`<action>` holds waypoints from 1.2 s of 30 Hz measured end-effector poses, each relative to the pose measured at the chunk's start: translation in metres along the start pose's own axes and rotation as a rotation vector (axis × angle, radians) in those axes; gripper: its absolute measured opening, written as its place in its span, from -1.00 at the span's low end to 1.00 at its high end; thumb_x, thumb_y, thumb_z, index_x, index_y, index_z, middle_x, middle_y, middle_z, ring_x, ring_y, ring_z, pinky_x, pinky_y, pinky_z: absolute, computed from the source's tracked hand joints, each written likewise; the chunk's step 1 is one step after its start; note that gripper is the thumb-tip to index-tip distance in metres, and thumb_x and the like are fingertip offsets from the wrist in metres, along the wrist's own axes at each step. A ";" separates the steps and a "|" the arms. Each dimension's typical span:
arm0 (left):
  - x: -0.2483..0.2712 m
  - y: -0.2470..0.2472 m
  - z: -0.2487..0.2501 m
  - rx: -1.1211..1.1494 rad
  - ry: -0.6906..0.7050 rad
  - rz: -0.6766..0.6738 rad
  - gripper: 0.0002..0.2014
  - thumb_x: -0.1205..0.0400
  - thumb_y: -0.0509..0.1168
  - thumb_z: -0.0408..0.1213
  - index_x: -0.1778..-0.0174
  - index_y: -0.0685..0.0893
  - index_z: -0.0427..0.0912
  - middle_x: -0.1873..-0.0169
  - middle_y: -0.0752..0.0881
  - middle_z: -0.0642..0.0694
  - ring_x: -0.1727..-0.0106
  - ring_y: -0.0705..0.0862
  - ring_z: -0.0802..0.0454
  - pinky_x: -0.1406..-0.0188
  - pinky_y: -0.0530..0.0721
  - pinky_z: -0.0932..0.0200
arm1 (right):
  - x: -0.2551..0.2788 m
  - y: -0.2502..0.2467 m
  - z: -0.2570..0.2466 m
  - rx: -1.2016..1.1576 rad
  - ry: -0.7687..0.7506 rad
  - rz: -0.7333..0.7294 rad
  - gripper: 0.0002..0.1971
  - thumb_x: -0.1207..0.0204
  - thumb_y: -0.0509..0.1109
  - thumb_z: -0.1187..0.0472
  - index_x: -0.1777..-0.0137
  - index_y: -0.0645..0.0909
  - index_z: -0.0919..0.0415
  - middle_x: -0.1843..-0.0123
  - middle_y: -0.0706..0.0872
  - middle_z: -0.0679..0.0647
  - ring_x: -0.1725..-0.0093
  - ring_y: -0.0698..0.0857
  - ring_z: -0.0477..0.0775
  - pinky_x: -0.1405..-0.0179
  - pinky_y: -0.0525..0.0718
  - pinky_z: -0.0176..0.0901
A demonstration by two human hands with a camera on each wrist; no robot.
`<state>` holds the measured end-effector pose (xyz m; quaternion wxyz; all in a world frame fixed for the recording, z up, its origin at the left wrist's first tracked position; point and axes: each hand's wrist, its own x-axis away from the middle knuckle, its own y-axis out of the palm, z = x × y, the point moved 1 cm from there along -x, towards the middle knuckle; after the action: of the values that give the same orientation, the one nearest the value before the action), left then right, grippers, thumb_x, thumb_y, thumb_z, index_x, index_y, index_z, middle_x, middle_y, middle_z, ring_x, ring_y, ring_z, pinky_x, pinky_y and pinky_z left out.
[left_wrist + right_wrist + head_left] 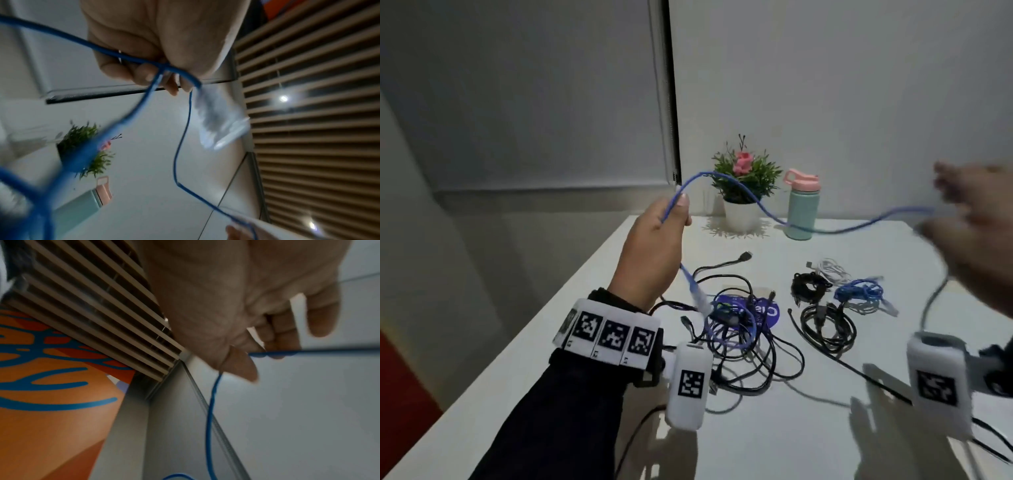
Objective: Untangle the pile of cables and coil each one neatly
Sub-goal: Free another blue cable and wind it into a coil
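Left hand [654, 246] raised above the white table's [774, 445] left side, fist upright, fingers [144, 73] curled tight round the thin blue network cable [763, 209]. Clear plug end [700, 301] hangs below the fist, over the tangle.

Right hand [976, 233] up at the right edge of view, blurred; wrist view shows fingers [283, 337] curled with the thumb [240, 365] pinching the same blue cable [209, 410], which drops away below the palm. Cable spans hand to hand in a sagging wave, in the air, passing in front of the small green potted plant with pink flower [744, 185] and the mint bottle with pink lid [802, 209].

Below the left hand: loose pile of black and blue cables [743, 342], lying partly over a round purple sticker [763, 311]. To its right, apart from the pile: black coil [808, 286], white coil [832, 269], blue coil [859, 291], another black loop bundle [828, 329]. A long black cable [876, 380] runs toward the near right edge.

Left table edge runs diagonally, close under the left forearm [558, 411]. Plant and bottle stand at the far edge by the wall. Bare tabletop near front centre.
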<state>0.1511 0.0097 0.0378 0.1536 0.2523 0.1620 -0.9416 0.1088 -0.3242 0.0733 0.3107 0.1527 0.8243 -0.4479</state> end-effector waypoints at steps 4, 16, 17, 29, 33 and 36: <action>0.019 0.012 0.029 -0.272 0.278 -0.037 -0.63 -0.82 0.07 0.04 0.29 0.49 0.04 0.51 0.56 0.38 0.43 0.49 0.36 0.43 0.36 0.44 | 0.012 0.010 -0.059 -0.029 -0.323 -0.001 -0.09 -0.19 0.20 -0.10 -0.67 0.19 -0.10 -0.49 0.32 -0.10 -0.52 0.30 -0.07 -0.50 0.03 -0.59; 0.046 0.045 0.027 -0.681 0.631 -0.306 -0.72 -0.69 0.16 0.02 0.02 0.75 0.02 0.08 0.63 0.10 -0.06 0.54 0.05 -0.28 0.38 -0.18 | 0.022 0.039 -0.079 0.028 -0.394 -0.125 -0.56 -0.56 0.09 -0.29 0.10 0.70 -0.04 0.25 0.59 -0.14 0.26 0.58 -0.17 0.27 0.51 -0.31; 0.040 0.041 0.021 -0.671 0.586 -0.279 -0.74 -0.69 0.19 0.03 0.04 0.76 0.05 0.09 0.61 0.14 -0.05 0.53 0.09 -0.34 0.36 -0.20 | 0.017 0.033 -0.073 -0.004 -0.373 -0.039 -0.54 -0.59 0.10 -0.33 0.21 0.68 -0.07 0.35 0.59 -0.13 0.35 0.56 -0.17 0.36 0.45 -0.36; 0.015 0.014 0.002 -0.211 0.145 -0.056 -0.62 -0.79 0.08 0.05 0.29 0.47 -0.04 0.45 0.57 0.17 0.38 0.49 0.18 0.29 0.44 0.19 | -0.013 0.002 0.023 0.121 0.187 0.160 -0.62 -0.60 0.11 -0.20 0.11 0.67 -0.03 0.29 0.63 0.11 0.17 0.66 0.36 0.04 0.68 0.26; 0.028 0.022 0.015 -0.429 0.257 -0.294 -0.72 -0.75 0.01 -0.01 0.16 0.53 -0.01 0.29 0.64 0.16 0.20 0.55 0.18 0.17 0.49 0.15 | 0.000 0.009 -0.018 0.158 -0.057 0.152 -0.56 -0.49 0.20 0.07 -0.37 0.56 0.02 -0.29 0.57 0.15 -0.32 0.52 0.31 -0.40 0.48 0.24; 0.039 0.030 0.027 -0.530 0.379 -0.431 -0.80 -0.80 0.10 -0.12 0.02 0.60 -0.03 0.13 0.69 0.05 0.06 0.62 0.01 0.00 0.58 -0.07 | 0.018 0.024 -0.065 0.082 -0.338 -0.013 -0.29 -0.37 0.29 0.04 -0.59 0.39 0.07 -0.53 0.45 0.06 -0.53 0.37 0.12 -0.59 0.27 0.07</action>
<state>0.1190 -0.0359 0.0322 -0.0204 0.3335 0.4744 -0.8145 0.0833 -0.2567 0.0723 0.4356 0.0825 0.7423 -0.5024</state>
